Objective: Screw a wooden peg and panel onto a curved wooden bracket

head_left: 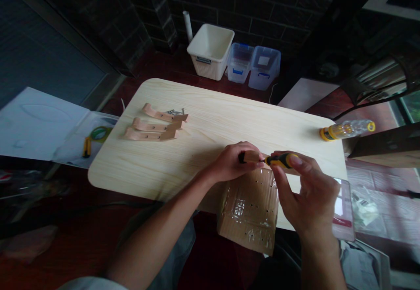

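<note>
My right hand [310, 191] grips a yellow and black screwdriver [282, 160], its shaft pointing left. The screwdriver's tip meets a small wooden piece [252, 156], which my left hand [229, 162] holds closed between its fingers. A dark part shows at that piece's left end. Just below both hands, a tape-covered cardboard piece [251, 209] with several small holes hangs over the table's front edge. Three curved wooden pieces [152, 126] lie on the left of the table, with some screws [175, 112] beside them.
The pale wooden table [210, 119] carries a clear bottle-shaped case with a yellow base [331, 131] at its right end. A white bin [210, 54] and two clear boxes [264, 69] stand behind it. Left of the table, an open white box [82, 139] holds tape and a cutter.
</note>
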`<action>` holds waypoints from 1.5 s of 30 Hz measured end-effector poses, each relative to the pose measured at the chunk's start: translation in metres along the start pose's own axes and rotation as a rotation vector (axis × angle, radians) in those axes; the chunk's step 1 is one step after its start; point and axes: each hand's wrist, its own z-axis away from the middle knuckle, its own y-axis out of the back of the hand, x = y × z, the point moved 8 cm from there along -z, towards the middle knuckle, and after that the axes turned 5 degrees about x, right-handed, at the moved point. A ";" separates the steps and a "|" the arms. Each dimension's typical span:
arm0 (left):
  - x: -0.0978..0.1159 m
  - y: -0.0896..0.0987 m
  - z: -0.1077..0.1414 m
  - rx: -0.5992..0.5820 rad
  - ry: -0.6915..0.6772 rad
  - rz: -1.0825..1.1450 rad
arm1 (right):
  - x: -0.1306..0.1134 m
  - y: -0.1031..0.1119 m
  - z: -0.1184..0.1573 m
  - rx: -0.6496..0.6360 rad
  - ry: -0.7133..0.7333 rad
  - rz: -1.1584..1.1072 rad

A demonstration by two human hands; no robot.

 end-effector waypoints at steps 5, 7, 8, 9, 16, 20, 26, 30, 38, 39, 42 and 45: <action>0.001 0.000 0.000 0.002 -0.009 0.010 | -0.003 -0.001 -0.002 -0.017 0.011 -0.011; 0.002 0.000 0.000 0.007 -0.011 0.003 | -0.005 -0.002 -0.002 -0.042 0.011 -0.020; 0.002 0.000 0.000 0.009 -0.010 -0.001 | -0.005 -0.003 -0.002 -0.053 0.013 -0.022; 0.002 0.001 0.000 0.011 -0.010 -0.004 | -0.005 -0.003 -0.002 -0.059 0.016 -0.023; 0.001 0.000 0.000 0.006 0.011 0.001 | 0.005 0.001 0.001 -0.009 -0.007 -0.033; 0.001 0.000 0.000 0.006 -0.007 0.001 | 0.006 0.001 0.001 0.002 -0.030 -0.024; 0.002 0.000 0.001 -0.003 0.000 0.002 | 0.007 -0.001 0.003 -0.048 -0.084 -0.009; 0.002 0.000 0.000 0.001 0.005 -0.004 | 0.008 0.000 0.004 -0.047 -0.096 0.038; 0.001 0.000 0.000 0.009 -0.018 -0.013 | 0.007 0.001 0.004 -0.050 -0.073 0.083; 0.001 0.001 0.000 0.010 -0.019 -0.014 | 0.007 0.002 0.004 -0.042 -0.073 0.088; 0.001 0.000 0.000 0.007 -0.016 -0.013 | 0.009 0.006 0.004 0.013 -0.085 0.095; 0.000 0.000 0.000 0.005 -0.007 -0.016 | 0.008 0.007 0.003 0.029 -0.083 0.131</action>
